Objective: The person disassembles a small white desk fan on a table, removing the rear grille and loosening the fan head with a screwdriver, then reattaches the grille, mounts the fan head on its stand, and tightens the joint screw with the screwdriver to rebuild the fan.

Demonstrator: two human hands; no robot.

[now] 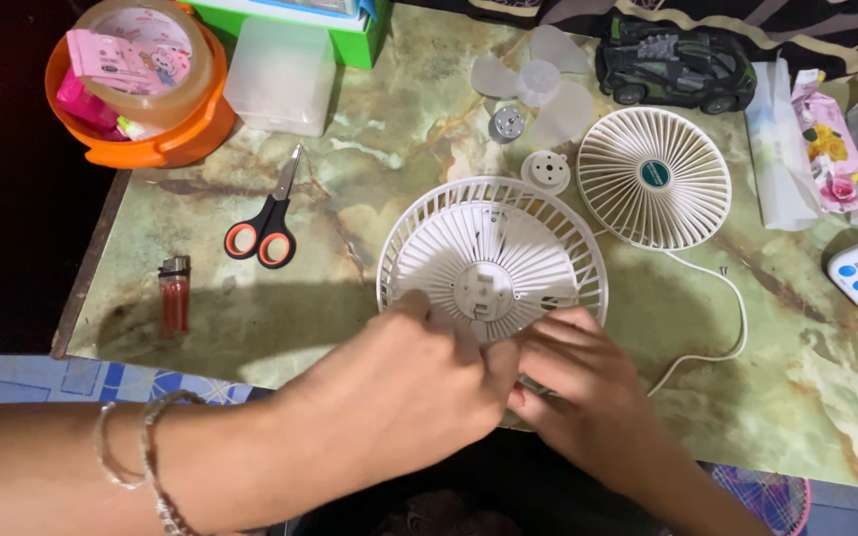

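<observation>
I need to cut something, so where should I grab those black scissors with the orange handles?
Take the black scissors with orange handle loops by the loops, coming from the near table edge: the loops point toward you, the closed blades point away, and nothing crowds them.

The round white ribbed fan cage [492, 260] looks like matt plastic — as does the translucent fan blade [538, 84]. The green marbled tabletop [369, 199] shines glossy and smooth; the black-and-orange-handled scissors [268, 220] have metal blades.

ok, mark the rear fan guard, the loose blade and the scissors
rear fan guard [494, 260]: head view, on its ribs above the hub.
loose blade [538, 84]: head view, on its hub.
scissors [262, 238]: head view, on the handles.
</observation>
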